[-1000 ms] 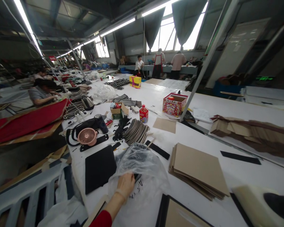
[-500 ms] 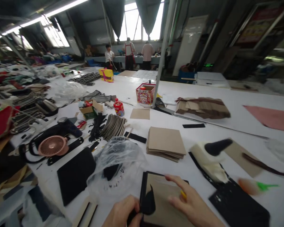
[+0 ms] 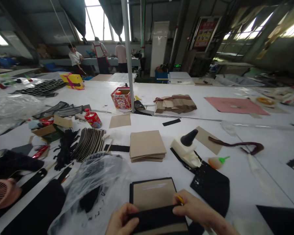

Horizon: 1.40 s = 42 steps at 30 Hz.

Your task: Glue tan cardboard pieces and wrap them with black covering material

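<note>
Bottom centre of frame: black strip (image 3: 155, 220) lying across the near end of a black-edged tan panel (image 3: 153, 193), long axis running left to right, parallel to the counter (image 3: 247, 182) edge. Both hands at the strip's 2 ends, so neither nearer than the other.

Left hand (image 3: 120, 220) at the strip's left end, fingers curled down onto it, thumb side toward the panel. Grip pressed together on the strip end, as far as visible; lower part of the hand cut off by the frame edge.

Right hand (image 3: 198, 210) at the strip's right end, fingertips closed against the strip and the panel corner. Small yellow object (image 3: 180, 199) tucked between the fingers, possibly a pencil or marker; too little showing to tell.

Strip sits directly between the 2 grips, no gap on either side.

Around it: crumpled clear plastic bag (image 3: 93, 189) just left of the panel, dark pieces inside. Stack of tan cardboard squares (image 3: 147, 145) beyond the panel, centre frame. White glue bottle with black cone nozzle (image 3: 187, 148) to the right, resting on a black sheet (image 3: 212, 187). Fanned grey-black cut pieces (image 3: 89, 143) centre left. Pink fan (image 3: 0, 194) at the left edge.

3 people standing at a far counter, upper left of frame.
</note>
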Tool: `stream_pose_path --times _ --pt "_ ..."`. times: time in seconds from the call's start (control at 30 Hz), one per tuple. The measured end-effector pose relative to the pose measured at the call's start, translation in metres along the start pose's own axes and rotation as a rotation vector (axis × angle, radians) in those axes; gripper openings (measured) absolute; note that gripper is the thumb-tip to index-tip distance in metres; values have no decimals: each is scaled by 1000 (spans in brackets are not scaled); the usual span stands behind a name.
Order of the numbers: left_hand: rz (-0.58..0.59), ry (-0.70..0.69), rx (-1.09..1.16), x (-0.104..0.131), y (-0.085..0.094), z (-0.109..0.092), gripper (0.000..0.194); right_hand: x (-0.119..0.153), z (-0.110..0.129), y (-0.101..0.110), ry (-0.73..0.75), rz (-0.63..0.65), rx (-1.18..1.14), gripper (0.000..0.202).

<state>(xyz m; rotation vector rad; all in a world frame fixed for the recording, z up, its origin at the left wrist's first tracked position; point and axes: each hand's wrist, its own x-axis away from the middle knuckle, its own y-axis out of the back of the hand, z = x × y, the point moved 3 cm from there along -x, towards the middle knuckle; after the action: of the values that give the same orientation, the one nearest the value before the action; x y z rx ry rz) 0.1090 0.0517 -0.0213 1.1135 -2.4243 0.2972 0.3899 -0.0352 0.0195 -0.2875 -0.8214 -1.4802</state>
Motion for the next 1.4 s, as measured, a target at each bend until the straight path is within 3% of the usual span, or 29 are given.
stream_pose_path --times 0.1,0.2,0.43,0.67,1.23,1.4 --pt "-113 52 58 -29 -3 13 32 -18 -16 9 -69 -64 -39 6" --pt "-175 100 -126 -56 -5 18 23 -39 -24 11 -111 -114 -58 10" --pt "-235 42 -466 -88 1 6 23 -73 -33 10 -122 -264 10 19" --pt "-307 103 -655 -99 6 7 29 -91 -43 15 -58 -404 169 22" --pt "-326 106 -676 -100 8 8 30 -98 -54 4 -91 -449 289 22" --pt "-407 113 -613 -99 7 15 26 -98 -55 1 -69 -438 404 25"
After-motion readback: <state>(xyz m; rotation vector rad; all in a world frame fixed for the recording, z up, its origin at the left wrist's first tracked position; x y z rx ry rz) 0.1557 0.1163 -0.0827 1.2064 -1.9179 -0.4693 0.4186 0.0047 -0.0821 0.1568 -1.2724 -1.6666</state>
